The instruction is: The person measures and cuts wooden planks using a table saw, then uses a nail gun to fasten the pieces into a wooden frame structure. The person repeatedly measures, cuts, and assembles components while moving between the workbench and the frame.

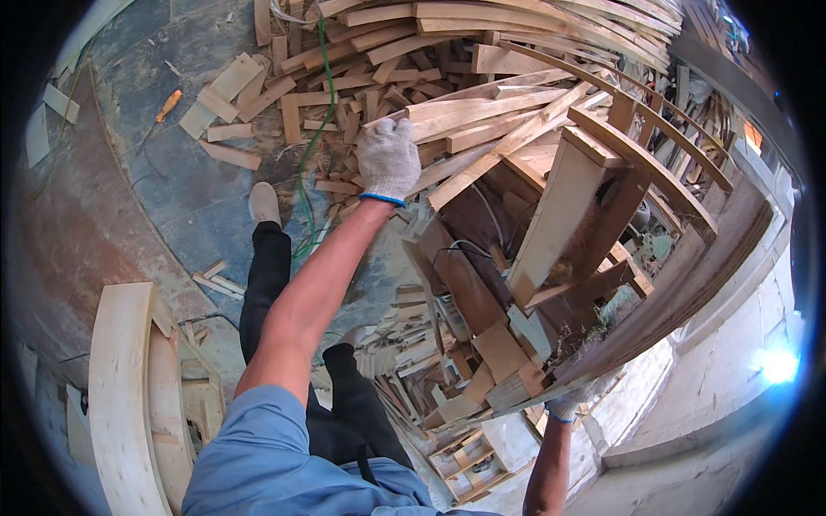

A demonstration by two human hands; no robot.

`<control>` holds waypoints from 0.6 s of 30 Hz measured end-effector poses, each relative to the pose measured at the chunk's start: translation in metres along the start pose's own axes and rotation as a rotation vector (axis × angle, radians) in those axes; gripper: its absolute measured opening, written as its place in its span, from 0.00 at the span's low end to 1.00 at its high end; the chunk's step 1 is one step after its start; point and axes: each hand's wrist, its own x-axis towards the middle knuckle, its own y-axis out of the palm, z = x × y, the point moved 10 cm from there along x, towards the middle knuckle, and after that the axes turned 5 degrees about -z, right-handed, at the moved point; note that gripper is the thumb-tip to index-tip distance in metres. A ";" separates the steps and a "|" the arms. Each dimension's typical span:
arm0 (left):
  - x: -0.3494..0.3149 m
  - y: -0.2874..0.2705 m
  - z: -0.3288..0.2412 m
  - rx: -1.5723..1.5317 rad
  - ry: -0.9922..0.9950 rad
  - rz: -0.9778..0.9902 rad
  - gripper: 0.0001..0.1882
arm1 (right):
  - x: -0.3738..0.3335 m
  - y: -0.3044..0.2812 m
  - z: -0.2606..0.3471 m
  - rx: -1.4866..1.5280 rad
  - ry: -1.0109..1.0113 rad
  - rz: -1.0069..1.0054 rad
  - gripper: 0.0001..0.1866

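Left hand seems to grasp a plank; pulling could slide the wood pile. Right hand's grip, I cannot tell.

I see a green cord. Left of it, an orange tool lies on the floor. Far right of the cord, a light shines.

Gloved left hand — fingers curled, arm stretched forward, gloved right hand low — partly hidden
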 end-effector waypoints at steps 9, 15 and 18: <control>-0.027 0.019 -0.014 -0.023 -0.073 0.513 0.14 | -0.042 0.009 -0.029 -0.023 0.063 0.143 0.47; 0.053 0.059 -0.003 0.135 0.030 0.408 0.20 | -0.020 -0.004 -0.001 -0.185 -0.095 0.111 0.46; 0.054 0.092 0.009 0.101 -0.108 0.538 0.18 | -0.014 -0.005 0.011 -0.260 -0.148 0.094 0.46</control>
